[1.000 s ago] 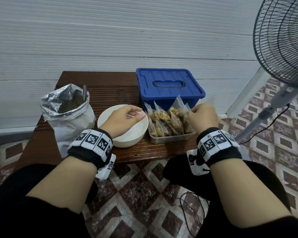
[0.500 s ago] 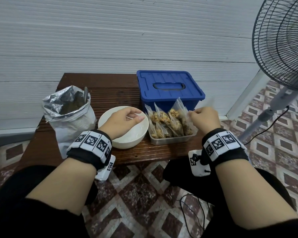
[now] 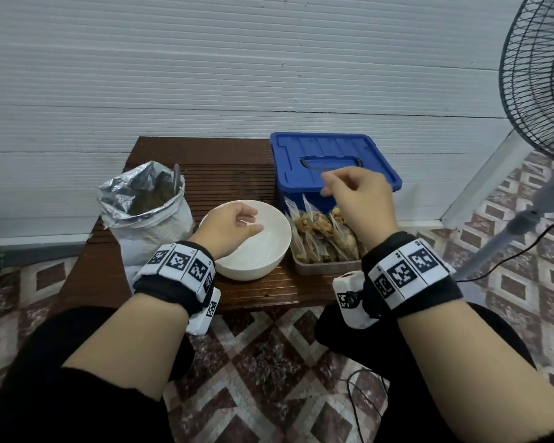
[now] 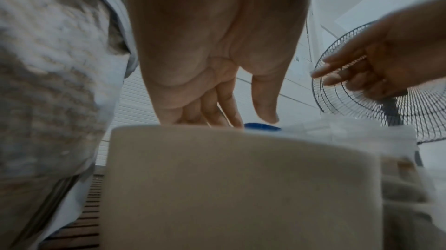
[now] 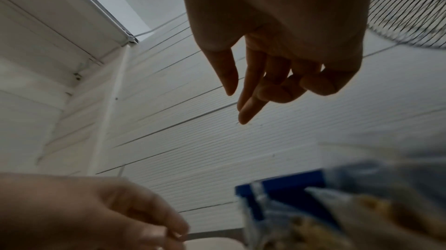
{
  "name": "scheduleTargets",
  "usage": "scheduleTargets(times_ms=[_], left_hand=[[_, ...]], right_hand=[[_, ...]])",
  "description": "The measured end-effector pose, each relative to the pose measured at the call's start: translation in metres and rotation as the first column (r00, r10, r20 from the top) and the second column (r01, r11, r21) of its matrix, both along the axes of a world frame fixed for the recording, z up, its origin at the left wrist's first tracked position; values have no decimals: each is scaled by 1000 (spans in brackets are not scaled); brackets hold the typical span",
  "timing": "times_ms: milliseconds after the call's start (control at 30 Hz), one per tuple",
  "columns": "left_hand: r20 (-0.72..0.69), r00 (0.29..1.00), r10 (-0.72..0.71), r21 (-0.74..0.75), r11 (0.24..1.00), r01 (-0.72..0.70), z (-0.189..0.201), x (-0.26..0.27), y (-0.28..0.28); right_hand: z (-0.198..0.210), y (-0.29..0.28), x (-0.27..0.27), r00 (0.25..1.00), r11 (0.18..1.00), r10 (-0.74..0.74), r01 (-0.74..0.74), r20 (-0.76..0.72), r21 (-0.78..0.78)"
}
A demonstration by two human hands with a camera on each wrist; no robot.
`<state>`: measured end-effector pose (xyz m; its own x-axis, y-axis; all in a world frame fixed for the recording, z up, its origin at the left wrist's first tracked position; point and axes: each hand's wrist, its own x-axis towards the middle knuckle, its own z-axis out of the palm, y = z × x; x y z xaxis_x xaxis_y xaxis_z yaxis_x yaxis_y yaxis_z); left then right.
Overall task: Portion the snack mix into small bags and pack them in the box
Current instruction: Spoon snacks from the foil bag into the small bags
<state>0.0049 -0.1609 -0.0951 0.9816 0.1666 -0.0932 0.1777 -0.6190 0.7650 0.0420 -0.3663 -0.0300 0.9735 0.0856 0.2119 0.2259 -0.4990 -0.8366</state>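
Raised from the packed bags a moment ago, the right hand (image 3: 359,199) now hovers at center right of the frame before the blue box (image 3: 330,161), fingers loosely spread and holding nothing. At center, the left hand (image 3: 227,227) rests relaxed and empty over the white bowl (image 3: 269,251), apparently steadying it. Filled small bags (image 3: 320,233) stand upright in a clear tray (image 3: 323,266) just in front of the lidded box, seemingly staged for packing. A foil sack (image 3: 147,212) sits at left.
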Motion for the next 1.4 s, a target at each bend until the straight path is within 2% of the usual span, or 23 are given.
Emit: scheduleTargets(times_ms=[67, 167, 333, 433, 533, 600, 700, 800, 933, 1067, 1200, 1300, 1400], left_hand=[[-47, 998, -28, 136, 990, 34, -8, 3, 1], [-168, 981, -98, 322, 935, 148, -21, 10, 1], [-409, 905, -119, 473, 820, 321, -34, 19, 1], [-417, 903, -109, 524, 782, 337, -37, 22, -1], [-361, 929, -78, 548, 788, 279, -36, 24, -5], [-330, 943, -34, 495, 845, 204, -35, 23, -6], [-258, 966, 18, 326, 943, 70, -29, 21, -3], [-165, 985, 45, 166, 986, -17, -15, 17, 2], [-79, 996, 33, 48, 998, -30, 5, 13, 12], [-81, 996, -42, -22, 999, 40, 17, 8, 19], [-49, 994, -97, -86, 992, 93, 23, 2, 17], [-61, 992, -107, -137, 986, 98, 25, 1, 15], [-11, 1000, 0, -181, 983, -2, 25, 2, 13]], right_hand=[[-4, 15, -4, 994, 995, 97, -97, -46, 12], [-13, 29, -6, 972, 980, 197, -193, -125, 39], [-26, 40, -4, 941, 963, 252, -222, -226, 152], [-29, 42, -3, 933, 961, 256, -216, -255, 175], [-31, 44, 0, 927, 963, 245, -198, -283, 184], [-32, 46, 1, 924, 966, 236, -188, -302, 180], [-34, 49, 2, 928, 968, 241, -207, -284, 144], [-34, 49, 2, 935, 970, 240, -221, -261, 100], [-35, 49, 3, 942, 977, 213, -211, -259, 35], [-35, 51, 2, 951, 979, 191, -201, -241, -17], [-33, 54, -1, 933, 974, 229, -220, -278, 63], [-33, 55, -1, 947, 972, 223, -197, -233, 132], [-31, 54, -1, 952, 965, 224, -186, -210, 187]])
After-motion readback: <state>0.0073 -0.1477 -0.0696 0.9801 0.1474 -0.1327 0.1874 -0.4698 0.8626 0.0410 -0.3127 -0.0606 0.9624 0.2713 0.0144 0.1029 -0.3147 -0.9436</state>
